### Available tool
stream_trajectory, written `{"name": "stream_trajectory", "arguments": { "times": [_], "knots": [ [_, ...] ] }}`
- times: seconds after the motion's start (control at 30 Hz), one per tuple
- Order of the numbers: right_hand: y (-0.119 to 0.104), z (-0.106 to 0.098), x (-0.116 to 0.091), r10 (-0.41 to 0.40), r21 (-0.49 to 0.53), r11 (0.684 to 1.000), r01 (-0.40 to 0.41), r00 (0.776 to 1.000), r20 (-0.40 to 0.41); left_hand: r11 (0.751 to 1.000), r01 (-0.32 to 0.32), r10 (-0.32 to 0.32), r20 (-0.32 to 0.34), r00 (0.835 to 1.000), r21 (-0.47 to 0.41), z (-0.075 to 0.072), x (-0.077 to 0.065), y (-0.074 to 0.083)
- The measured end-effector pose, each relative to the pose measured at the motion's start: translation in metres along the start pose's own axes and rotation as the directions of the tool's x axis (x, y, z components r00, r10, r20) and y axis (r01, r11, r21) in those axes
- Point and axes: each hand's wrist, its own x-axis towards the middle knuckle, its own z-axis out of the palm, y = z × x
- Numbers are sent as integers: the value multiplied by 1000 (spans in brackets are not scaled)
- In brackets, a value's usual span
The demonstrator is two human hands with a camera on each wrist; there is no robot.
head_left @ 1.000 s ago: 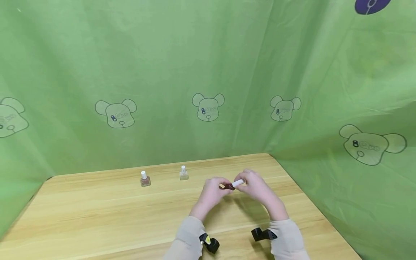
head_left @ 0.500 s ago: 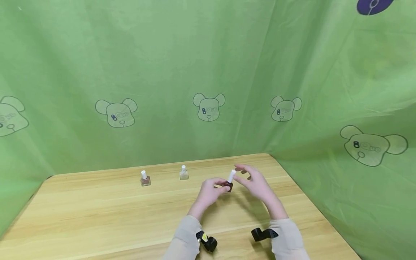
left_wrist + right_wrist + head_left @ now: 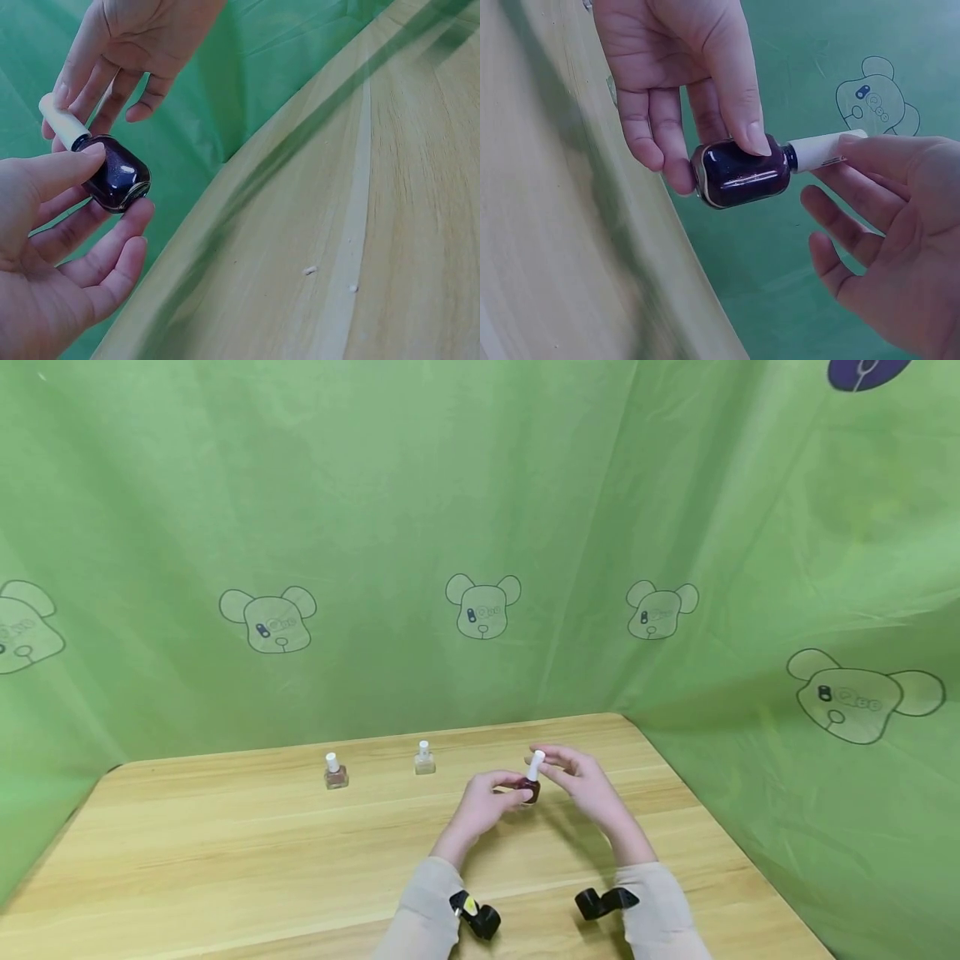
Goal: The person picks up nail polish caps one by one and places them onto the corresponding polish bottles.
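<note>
A small nail polish bottle (image 3: 742, 176) of dark red glass is held above the table, slightly tilted in the head view. My left hand (image 3: 482, 802) grips its glass body, thumb on one face and fingers behind and under the base. On top, the white cap (image 3: 64, 122) sits on the black bottle neck. My right hand (image 3: 588, 785) pinches that cap between thumb and forefinger, while its other fingers stay loosely bent in the right wrist view.
Two more nail polish bottles stand toward the table's back edge: a brownish-pink one (image 3: 336, 776) and a clear one (image 3: 424, 762). The wooden table (image 3: 225, 852) is bordered by green curtains (image 3: 375, 677) printed with bear heads.
The bottle has gone from lying nearly sideways to nearly upright. My right fingers loosened from the cap half a second ago and now pinch it again.
</note>
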Motion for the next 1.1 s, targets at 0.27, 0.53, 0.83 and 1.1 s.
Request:
{"name": "stream_trajectory", "arguments": {
  "times": [0.27,0.53,0.83,1.1],
  "knots": [
    [0,0,0,21,17,1000,-21,999,-33,1000,-14,14,4,1000,19,1,1,-1],
    [-4,4,1,46,-8,999,-48,986,-160,998,-31,31,-4,1000,55,1,1,1],
    [-5,12,3,39,38,999,-29,953,-299,998,-39,40,-28,999,50,6,-1,9],
    [-4,10,3,-2,46,999,12,976,-219,998,-41,43,-44,998,56,6,0,9]
  ]
}}
